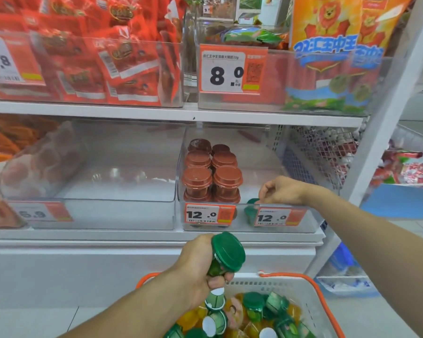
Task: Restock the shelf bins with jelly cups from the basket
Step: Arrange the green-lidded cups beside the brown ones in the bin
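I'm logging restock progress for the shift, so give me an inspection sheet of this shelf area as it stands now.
Surface: white shelf carrying clear bins.
Job's things: right-hand bin holds stacked brown-lidded jelly cups at its left; one green-lidded cup at its front. Basket below holds green and yellow cups.
Clutter: nothing seen.
Hands: left hand grips a green-lidded cup above the basket; right hand reaches into the bin, fingertips at the green cup.
Cables: nothing seen.
Surroundings: neighbouring bin mostly bare; red snack packs and price tags above and along the shelves.
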`<action>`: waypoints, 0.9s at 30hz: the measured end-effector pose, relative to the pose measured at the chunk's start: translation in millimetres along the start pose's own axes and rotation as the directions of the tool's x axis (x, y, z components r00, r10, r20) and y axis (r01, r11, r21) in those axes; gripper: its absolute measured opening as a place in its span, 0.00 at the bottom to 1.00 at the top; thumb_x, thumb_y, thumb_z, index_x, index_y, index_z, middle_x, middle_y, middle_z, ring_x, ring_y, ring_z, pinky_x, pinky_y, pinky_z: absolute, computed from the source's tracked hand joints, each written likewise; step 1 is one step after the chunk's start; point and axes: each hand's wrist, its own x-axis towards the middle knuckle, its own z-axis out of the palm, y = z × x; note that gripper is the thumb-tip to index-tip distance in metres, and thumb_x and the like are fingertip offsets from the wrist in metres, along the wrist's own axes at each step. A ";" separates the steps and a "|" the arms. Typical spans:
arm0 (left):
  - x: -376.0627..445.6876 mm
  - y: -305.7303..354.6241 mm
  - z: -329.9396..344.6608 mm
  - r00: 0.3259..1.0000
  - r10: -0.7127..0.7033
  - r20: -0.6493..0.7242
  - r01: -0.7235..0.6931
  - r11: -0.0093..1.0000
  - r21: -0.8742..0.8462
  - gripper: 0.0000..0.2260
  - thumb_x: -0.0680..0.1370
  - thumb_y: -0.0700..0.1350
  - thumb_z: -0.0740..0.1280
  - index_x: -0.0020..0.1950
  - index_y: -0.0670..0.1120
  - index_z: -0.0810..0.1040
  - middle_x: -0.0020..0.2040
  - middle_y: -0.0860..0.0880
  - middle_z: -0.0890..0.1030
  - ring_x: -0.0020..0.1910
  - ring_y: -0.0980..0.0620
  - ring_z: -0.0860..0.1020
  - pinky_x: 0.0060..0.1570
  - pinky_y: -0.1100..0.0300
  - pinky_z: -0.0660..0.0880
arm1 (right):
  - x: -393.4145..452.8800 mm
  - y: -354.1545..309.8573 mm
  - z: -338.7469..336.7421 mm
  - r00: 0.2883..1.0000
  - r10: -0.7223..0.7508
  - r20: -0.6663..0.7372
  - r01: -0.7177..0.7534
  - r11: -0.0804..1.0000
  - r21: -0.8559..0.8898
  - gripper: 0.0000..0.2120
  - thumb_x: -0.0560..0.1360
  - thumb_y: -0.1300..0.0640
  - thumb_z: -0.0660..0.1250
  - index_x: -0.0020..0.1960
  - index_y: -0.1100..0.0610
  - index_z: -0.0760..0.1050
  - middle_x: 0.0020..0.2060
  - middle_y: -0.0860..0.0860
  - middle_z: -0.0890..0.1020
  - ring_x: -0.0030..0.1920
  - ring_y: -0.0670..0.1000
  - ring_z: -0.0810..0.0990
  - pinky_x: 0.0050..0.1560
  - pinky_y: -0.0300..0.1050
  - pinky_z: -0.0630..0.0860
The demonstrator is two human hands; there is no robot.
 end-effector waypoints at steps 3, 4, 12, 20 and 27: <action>-0.1 -2.3 0.1 1.000 0.002 -0.005 -0.002 1.000 0.020 0.13 0.82 0.40 0.53 0.50 0.38 0.75 0.33 0.38 0.77 0.25 0.47 0.71 0.22 0.64 0.55 | 1.9 -5.7 0.4 0.995 0.081 0.055 -0.077 0.995 -0.067 0.14 0.71 0.46 0.76 0.52 0.52 0.79 0.45 0.52 0.87 0.44 0.52 0.86 0.50 0.48 0.82; -0.3 -2.6 0.1 1.000 0.003 -0.008 -0.003 1.000 0.023 0.13 0.82 0.40 0.52 0.50 0.38 0.75 0.33 0.38 0.77 0.25 0.47 0.71 0.22 0.64 0.55 | 1.7 -8.0 1.0 0.994 0.089 0.060 -0.084 0.993 -0.078 0.14 0.72 0.46 0.76 0.52 0.51 0.79 0.45 0.51 0.87 0.43 0.51 0.86 0.49 0.47 0.82; 0.2 -2.3 2.8 1.000 -0.004 0.006 0.004 1.000 -0.007 0.14 0.83 0.41 0.52 0.50 0.38 0.76 0.33 0.39 0.78 0.26 0.47 0.72 0.19 0.64 0.58 | -1.5 -15.5 5.7 0.995 0.093 0.019 -0.089 0.984 -0.155 0.15 0.72 0.42 0.74 0.48 0.52 0.81 0.43 0.49 0.86 0.46 0.50 0.85 0.54 0.49 0.81; -1.8 0.2 6.4 0.998 0.022 0.053 -0.017 0.995 -0.095 0.17 0.84 0.43 0.50 0.54 0.36 0.75 0.35 0.38 0.79 0.28 0.46 0.73 0.21 0.62 0.62 | -8.5 -17.9 3.4 0.995 -0.007 -0.097 -0.015 0.974 -0.225 0.17 0.73 0.39 0.71 0.45 0.54 0.83 0.39 0.49 0.86 0.43 0.50 0.84 0.51 0.48 0.81; -5.2 8.0 9.2 0.982 0.108 0.156 -0.079 0.980 -0.180 0.17 0.83 0.43 0.52 0.53 0.36 0.78 0.41 0.37 0.79 0.31 0.46 0.74 0.23 0.61 0.66 | -90.1 -68.5 -1.1 0.950 -0.248 -0.191 0.184 0.937 -0.298 0.19 0.76 0.40 0.67 0.41 0.56 0.79 0.31 0.49 0.84 0.31 0.44 0.82 0.35 0.40 0.75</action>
